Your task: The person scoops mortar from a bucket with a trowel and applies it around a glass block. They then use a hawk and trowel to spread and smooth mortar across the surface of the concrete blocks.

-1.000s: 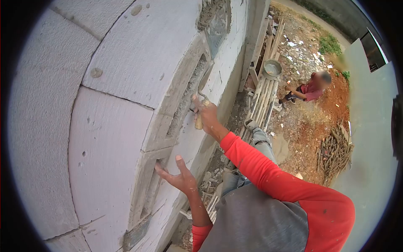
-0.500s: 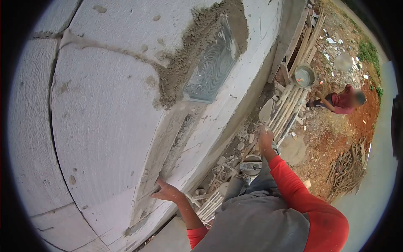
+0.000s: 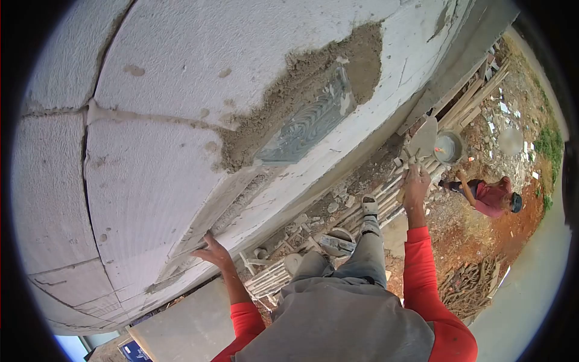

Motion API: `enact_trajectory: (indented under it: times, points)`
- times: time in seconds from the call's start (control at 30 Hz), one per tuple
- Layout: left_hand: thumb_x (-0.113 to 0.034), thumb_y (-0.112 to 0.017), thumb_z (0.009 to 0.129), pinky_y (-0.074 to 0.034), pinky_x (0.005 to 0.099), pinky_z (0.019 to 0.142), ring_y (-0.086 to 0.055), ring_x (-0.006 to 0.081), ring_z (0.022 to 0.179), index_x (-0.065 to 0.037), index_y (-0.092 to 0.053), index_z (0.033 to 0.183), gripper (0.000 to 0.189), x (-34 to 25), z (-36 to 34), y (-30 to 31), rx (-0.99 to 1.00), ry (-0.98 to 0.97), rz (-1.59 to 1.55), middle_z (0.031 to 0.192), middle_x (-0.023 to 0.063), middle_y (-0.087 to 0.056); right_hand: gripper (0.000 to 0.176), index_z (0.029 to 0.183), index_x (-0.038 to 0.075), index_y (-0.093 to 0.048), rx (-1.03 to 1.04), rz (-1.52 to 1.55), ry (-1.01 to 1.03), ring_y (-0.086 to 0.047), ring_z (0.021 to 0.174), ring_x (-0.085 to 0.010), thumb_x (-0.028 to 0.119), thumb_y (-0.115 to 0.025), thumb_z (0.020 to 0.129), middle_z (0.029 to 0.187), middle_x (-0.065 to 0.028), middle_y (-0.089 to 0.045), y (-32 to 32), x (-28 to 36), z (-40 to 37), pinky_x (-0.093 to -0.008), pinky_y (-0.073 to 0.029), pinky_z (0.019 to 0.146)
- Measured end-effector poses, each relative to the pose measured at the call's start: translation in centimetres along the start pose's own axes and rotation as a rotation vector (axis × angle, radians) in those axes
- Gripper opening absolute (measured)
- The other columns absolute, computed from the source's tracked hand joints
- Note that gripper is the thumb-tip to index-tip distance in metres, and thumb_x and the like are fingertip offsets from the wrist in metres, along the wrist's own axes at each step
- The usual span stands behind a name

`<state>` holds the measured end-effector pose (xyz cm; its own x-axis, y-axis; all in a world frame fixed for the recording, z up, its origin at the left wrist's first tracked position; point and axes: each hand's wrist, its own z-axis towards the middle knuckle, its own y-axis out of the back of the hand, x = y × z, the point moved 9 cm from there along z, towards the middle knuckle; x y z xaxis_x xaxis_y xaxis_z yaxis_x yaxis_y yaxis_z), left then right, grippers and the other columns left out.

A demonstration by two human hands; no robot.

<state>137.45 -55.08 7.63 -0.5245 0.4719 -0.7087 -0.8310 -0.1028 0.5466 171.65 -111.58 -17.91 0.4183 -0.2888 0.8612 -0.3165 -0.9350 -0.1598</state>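
In my right hand (image 3: pixel 416 184) is a trowel (image 3: pixel 424 137), its pale blade pointing away from me and its handle in my closed fingers. My left hand (image 3: pixel 216 253) touches the white block wall (image 3: pixel 163 175) by a long grey groove (image 3: pixel 232 205), thumb and fingers apart. Above that groove, a grey, shiny rectangular panel (image 3: pixel 307 127) with wavy marks sits against the wall. Rough wet-looking mortar (image 3: pixel 271 111) surrounds its upper and left sides.
Below me, a mortar tub (image 3: pixel 336 241) stands near my feet among bamboo poles (image 3: pixel 271 279) and rubble. A round bucket (image 3: pixel 449 148) is farther off. Another person (image 3: pixel 491 196) stands on the ground at right, near a pile of sticks (image 3: pixel 473 286).
My view has shifted, and more of the ground shows below. My right hand has moved away from the wall with the trowel. The left hand stays at the groove.
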Motion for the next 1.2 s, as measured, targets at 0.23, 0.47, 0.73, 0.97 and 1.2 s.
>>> enact_trajectory:
  times: [0.23, 0.47, 0.73, 0.97, 1.2]
  points:
    - [-0.038, -0.075, 0.095, -0.02, 0.0476, 0.128, -0.036, 0.0478, 0.15, 0.029, -0.01, 0.154, 0.11, 0.7, 0.3, 0.2, 0.026, 0.09, 0.096, 0.159, 0.0451, -0.03, 0.028, 0.119, -0.001, -0.068, 0.266, -0.093, 0.485, -0.055, 0.059, -0.009, 0.025, -0.064, 0.106, 0.077, -0.0007, -0.059, -5.8, 19.5, -6.1, -0.0259, -0.045, 0.055]
    - [-0.024, -0.086, 0.086, -0.043, 0.0505, 0.112, -0.059, 0.0447, 0.125, 0.018, -0.042, 0.139, 0.081, -1.0, -0.1, 1.6, -0.129, 0.066, 0.135, 0.137, 0.0352, -0.058, 0.037, 0.123, 0.001, -0.074, 0.741, -1.021, 1.272, -0.061, 0.066, -0.0202, 0.03, -0.074, 0.101, 0.079, -0.01, -0.065, -19.5, 40.7, -17.3, -0.0354, -0.048, 0.065]
    - [-0.028, -0.089, 0.079, -0.044, 0.0561, 0.101, -0.06, 0.047, 0.11, 0.014, -0.055, 0.124, 0.07, 0.4, 0.2, 2.0, -0.234, 0.015, 0.162, 0.12, 0.0313, -0.061, 0.034, 0.122, 0.008, -0.079, 0.66, -1.619, 2.076, -0.073, 0.099, -0.0303, 0.028, -0.081, 0.095, 0.112, -0.0119, -0.08, -26.8, 44.7, -27.7, -0.0444, -0.055, 0.089]
    - [-0.029, -0.093, 0.075, -0.045, 0.0548, 0.094, -0.059, 0.045, 0.102, 0.01, -0.056, 0.114, 0.067, 1.9, 0.1, 1.8, -0.237, 0.027, 0.28, 0.11, 0.0272, -0.062, 0.028, 0.111, 0.008, -0.078, 0.786, -1.676, 2.138, -0.072, 0.085, -0.0319, 0.032, -0.071, 0.098, 0.103, -0.0142, -0.076, -29.3, 43.4, -32.8, -0.0431, -0.054, 0.082]
    - [-0.032, -0.094, 0.075, -0.042, 0.0564, 0.096, -0.059, 0.0456, 0.105, 0.009, -0.056, 0.113, 0.068, 0.5, 0.2, 1.8, -0.295, -0.109, 0.242, 0.111, 0.0259, -0.061, 0.031, 0.085, 0.006, -0.076, 0.696, -1.976, 1.94, -0.065, 0.054, -0.0234, 0.032, -0.065, 0.099, 0.063, -0.0104, -0.066, -29.4, 46.8, -32.8, -0.0387, -0.05, 0.052]
